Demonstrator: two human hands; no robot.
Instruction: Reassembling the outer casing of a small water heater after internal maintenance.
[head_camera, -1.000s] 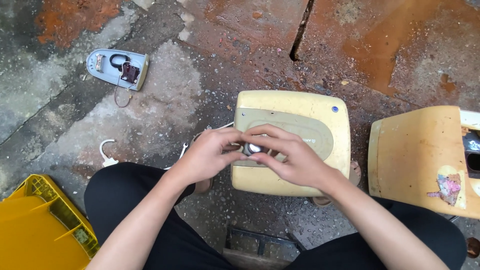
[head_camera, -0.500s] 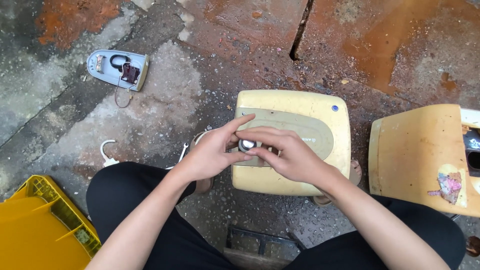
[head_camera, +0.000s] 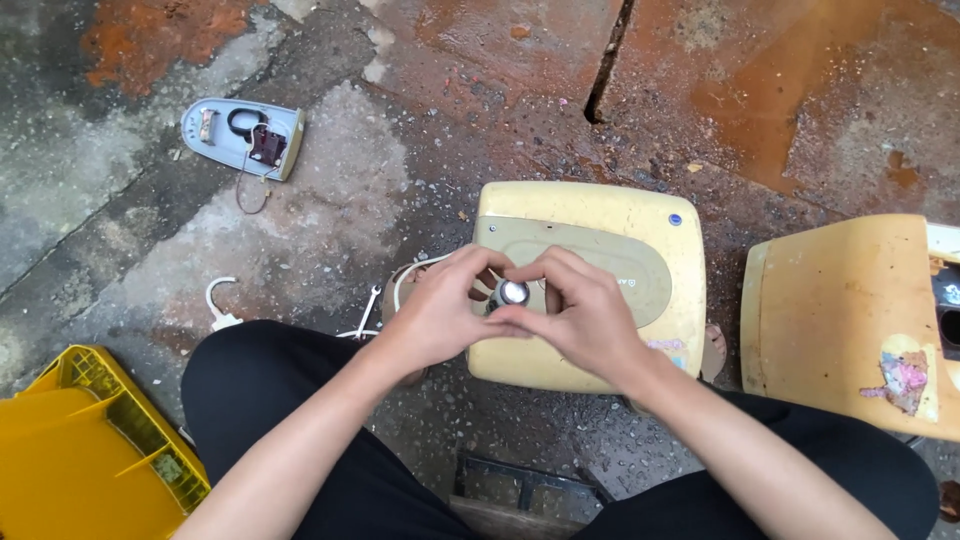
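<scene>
Looking down from the head camera, both hands meet over a yellowed plastic appliance housing (head_camera: 590, 285) that lies flat on the wet concrete floor (head_camera: 420, 130), just ahead of the person's knees. Lying flat, it keeps its darker oval panel facing up and within easy reach of both arms.

A small shiny metal part (head_camera: 513, 292) sits between the fingertips, right above that panel. The left hand (head_camera: 440, 315) is curled partly closed, thumb and forefinger pinching the part from its side. The right hand (head_camera: 585, 315) mirrors it, fingers bent and closed around the same piece from the other side, so the part is steadied from two directions; whether it is still attached to the housing cannot be told.

A white cord (head_camera: 405, 280) loops out from under the left hand. Near it on the floor lie a small wrench (head_camera: 368, 305) and a white hook-shaped piece (head_camera: 218, 300). Well apart, at upper left, rests an opened iron base (head_camera: 242, 135) with wiring showing. A yellow crate (head_camera: 90, 450) stands at lower left, and a second yellowed housing (head_camera: 850, 320) lies to the right.
</scene>
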